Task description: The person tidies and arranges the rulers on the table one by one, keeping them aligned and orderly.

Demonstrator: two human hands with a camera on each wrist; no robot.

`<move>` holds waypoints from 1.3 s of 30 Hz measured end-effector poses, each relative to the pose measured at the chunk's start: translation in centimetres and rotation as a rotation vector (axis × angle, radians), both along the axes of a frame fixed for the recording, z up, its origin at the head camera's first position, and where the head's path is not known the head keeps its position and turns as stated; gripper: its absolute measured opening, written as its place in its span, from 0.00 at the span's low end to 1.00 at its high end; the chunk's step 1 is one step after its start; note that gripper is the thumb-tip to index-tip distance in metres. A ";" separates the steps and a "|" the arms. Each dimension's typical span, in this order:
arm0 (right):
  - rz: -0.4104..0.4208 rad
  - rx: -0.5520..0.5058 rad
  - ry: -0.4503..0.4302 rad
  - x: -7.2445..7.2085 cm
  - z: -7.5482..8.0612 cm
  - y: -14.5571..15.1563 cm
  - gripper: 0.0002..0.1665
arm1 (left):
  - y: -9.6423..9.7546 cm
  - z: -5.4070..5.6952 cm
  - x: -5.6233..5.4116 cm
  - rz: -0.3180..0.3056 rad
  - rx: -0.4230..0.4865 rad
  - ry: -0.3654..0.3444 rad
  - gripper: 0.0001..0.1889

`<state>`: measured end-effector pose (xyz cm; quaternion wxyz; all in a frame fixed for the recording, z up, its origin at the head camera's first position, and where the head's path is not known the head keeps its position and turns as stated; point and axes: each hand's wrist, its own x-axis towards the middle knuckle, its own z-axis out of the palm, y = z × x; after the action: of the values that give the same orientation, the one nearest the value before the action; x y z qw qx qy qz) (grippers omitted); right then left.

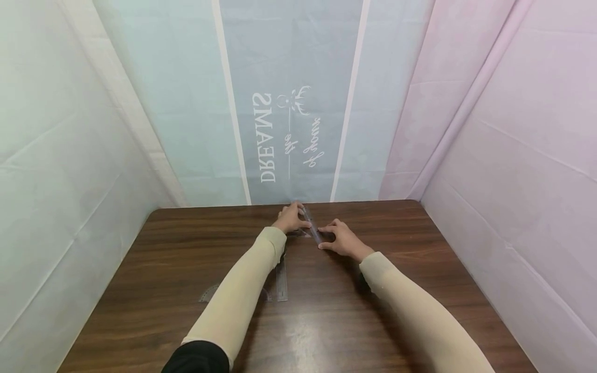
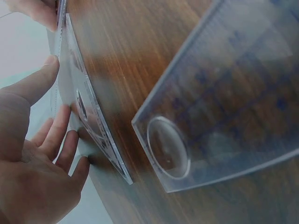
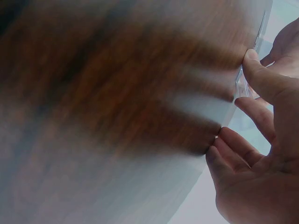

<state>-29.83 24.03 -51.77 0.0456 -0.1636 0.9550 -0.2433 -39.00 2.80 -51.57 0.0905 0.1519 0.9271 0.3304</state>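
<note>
In the head view a narrow clear plastic ruler [image 1: 312,226] slants between both hands near the table's far edge. My left hand [image 1: 291,217] holds its far part, thumb on the near side and fingers reaching past it. The right hand [image 1: 344,240] pinches the nearer end between thumb and fingers. Beside the left hand lies a clear set square [image 2: 96,109] with a cut-out, flat on the wood; the left hand partly hides it in the head view. In the right wrist view, the right thumb [image 3: 261,70] touches the ruler's edge.
Another clear ruler [image 1: 282,282] with blue markings and a round hole lies under the left forearm. A transparent protractor [image 1: 210,293] is partly hidden by that sleeve. The brown wooden table [image 1: 373,321] meets a printed cloth backdrop [image 1: 291,52] at its far edge.
</note>
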 end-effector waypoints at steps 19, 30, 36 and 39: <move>-0.059 0.021 0.024 1.4 0.3 -1.6 0.38 | -0.5 0.6 1.4 -0.013 0.185 0.012 0.38; -0.054 0.074 0.142 2.0 0.3 -2.7 0.38 | -1.1 0.2 2.1 -0.007 0.272 0.056 0.41; -0.032 0.049 0.167 2.5 0.4 -3.1 0.42 | -1.6 0.3 2.6 -0.035 0.276 0.074 0.43; -0.018 0.030 0.172 3.0 0.6 -3.3 0.42 | -2.0 0.6 3.1 -0.048 0.292 0.082 0.42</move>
<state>-26.82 20.76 -51.16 -0.0366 -0.1744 0.9604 -0.2144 -35.93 0.81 -51.00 0.0375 0.1989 0.8682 0.4530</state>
